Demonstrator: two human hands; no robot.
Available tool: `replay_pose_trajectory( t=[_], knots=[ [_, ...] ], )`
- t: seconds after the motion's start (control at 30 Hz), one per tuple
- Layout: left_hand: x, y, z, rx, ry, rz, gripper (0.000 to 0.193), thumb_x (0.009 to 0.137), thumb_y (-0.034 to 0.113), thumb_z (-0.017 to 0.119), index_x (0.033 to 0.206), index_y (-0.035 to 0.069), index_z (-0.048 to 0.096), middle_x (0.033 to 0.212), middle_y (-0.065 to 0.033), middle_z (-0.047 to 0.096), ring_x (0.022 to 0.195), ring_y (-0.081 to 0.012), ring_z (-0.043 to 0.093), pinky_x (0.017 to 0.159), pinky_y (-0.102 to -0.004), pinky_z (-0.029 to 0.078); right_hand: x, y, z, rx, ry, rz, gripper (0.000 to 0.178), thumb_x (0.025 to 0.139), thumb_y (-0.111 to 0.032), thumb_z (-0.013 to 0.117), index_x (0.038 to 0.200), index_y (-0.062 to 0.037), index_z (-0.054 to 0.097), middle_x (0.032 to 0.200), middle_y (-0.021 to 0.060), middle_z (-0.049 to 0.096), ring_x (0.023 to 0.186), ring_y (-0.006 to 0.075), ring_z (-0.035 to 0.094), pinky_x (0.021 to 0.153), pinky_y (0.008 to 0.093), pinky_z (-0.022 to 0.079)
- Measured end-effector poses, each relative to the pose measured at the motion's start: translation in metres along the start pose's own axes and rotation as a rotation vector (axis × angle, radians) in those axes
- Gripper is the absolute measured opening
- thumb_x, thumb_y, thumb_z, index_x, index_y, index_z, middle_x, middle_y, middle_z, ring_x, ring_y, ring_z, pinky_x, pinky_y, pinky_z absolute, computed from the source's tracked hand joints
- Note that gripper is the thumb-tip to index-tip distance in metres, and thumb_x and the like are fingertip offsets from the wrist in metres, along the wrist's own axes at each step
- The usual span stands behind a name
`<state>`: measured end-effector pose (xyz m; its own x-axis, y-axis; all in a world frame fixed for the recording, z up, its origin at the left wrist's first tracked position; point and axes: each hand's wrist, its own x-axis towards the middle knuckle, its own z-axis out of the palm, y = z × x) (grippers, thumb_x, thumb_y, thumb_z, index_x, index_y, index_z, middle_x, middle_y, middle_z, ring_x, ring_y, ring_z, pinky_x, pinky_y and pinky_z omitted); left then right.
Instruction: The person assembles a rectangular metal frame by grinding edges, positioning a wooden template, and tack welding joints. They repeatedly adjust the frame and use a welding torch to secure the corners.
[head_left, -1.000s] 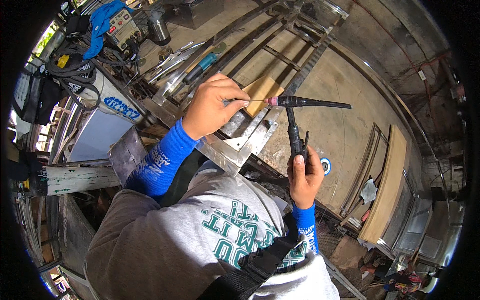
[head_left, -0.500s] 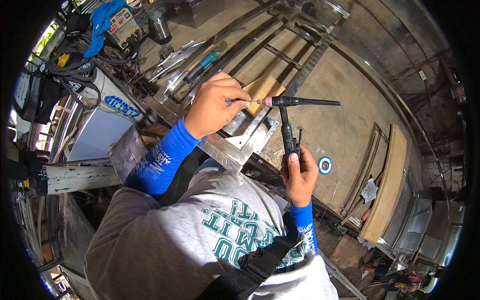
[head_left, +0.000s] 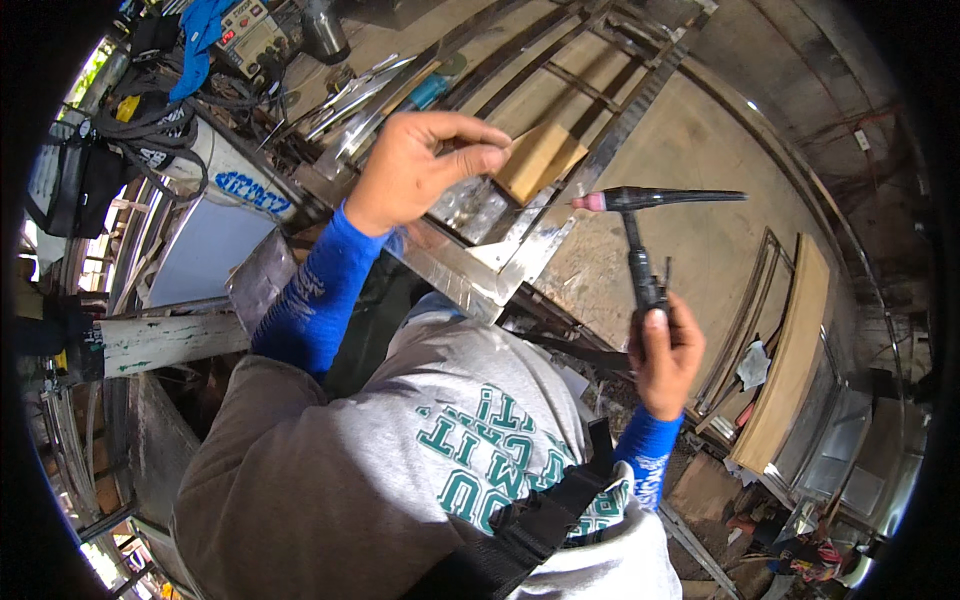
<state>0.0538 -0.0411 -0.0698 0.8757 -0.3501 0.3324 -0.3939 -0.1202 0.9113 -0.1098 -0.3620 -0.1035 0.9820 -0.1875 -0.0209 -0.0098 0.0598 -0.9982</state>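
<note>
In my right hand (head_left: 668, 355) is the black handle of a TIG welding torch (head_left: 640, 262), fingers wrapped round it. The torch head lies level, its long black back cap (head_left: 690, 195) pointing right and its pink nozzle (head_left: 588, 202) pointing left. A thin electrode rod (head_left: 545, 206) sticks out of the nozzle. My left hand (head_left: 425, 165) hovers above and left of the rod, apart from it. Its thumb and forefinger are stretched forward with tips close together, and I see nothing between them. Below it lies a metal frame (head_left: 455, 265) with a pale triangular corner plate (head_left: 490, 255).
A wooden block (head_left: 540, 165) rests by the frame on the worktable (head_left: 690, 150). Beyond are metal strips (head_left: 365, 90) and a teal power tool (head_left: 430, 92). A welding machine (head_left: 250, 35) and coiled cables (head_left: 150, 125) stand far left. A wooden board (head_left: 790, 355) leans at right.
The torch and my right hand have moved right. My left hand has let go of the rod at the nozzle and risen slightly. The round disc seen earlier is now hidden.
</note>
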Motion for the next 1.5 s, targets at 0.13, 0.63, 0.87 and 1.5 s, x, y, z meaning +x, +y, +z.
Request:
replay_pose_trajectory(
  t=[0.13, 0.63, 0.87, 1.5],
  knots=[
    [0.003, 0.016, -0.012, -0.008, -0.150, -0.043, 0.019, 0.094, 0.009, 0.076, 0.109, -0.002, 0.077, 0.105, -0.0129, 0.077, 0.099, -0.0177, 0.072, 0.091, -0.0308, 0.056, -0.007, -0.029, -0.009, -0.147, -0.056, 0.017, 0.035, 0.103, -0.015, 0.066, 0.129, 0.0067, 0.060, 0.079, -0.0019, 0.056, 0.061, 0.0047, 0.048, 0.053, 0.0209, 0.034],
    [0.016, 0.039, 0.011, 0.049, -0.418, 0.135, 0.032, 0.080, 0.013, 0.088, 0.106, -0.002, 0.076, 0.106, -0.0109, 0.074, 0.096, -0.0184, 0.068, 0.087, -0.0312, 0.053, -0.012, -0.083, 0.026, -0.722, -0.242, -0.298, 0.032, 0.095, -0.012, 0.073, 0.117, 0.0086, 0.066, 0.089, 0.0191, 0.070, 0.077, 0.0211, 0.065, 0.075, 0.0316, 0.052],
    [0.014, 0.037, 0.005, 0.157, -0.463, 0.139, 0.029, 0.082, 0.017, 0.085, 0.100, -0.002, 0.075, 0.100, -0.0109, 0.073, 0.092, -0.0197, 0.067, 0.084, -0.0325, 0.052, -0.014, -0.084, 0.031, -0.795, -0.252, -0.320, 0.030, 0.094, -0.011, 0.073, 0.117, 0.0083, 0.066, 0.088, 0.0220, 0.070, 0.076, 0.0264, 0.068, 0.074, 0.0333, 0.053],
    [0.040, 0.015, 0.011, 0.141, -0.715, -0.034, 0.031, 0.084, 0.021, 0.086, 0.095, -0.005, 0.072, 0.082, -0.0081, 0.074, 0.076, -0.0128, 0.067, 0.072, -0.0299, 0.053, -0.010, -0.056, 0.037, -0.601, -0.268, -0.005, 0.026, 0.101, -0.010, 0.067, 0.119, 0.0088, 0.064, 0.086, 0.0048, 0.064, 0.082, 0.0101, 0.054, 0.073, 0.0266, 0.046]
  ],
)
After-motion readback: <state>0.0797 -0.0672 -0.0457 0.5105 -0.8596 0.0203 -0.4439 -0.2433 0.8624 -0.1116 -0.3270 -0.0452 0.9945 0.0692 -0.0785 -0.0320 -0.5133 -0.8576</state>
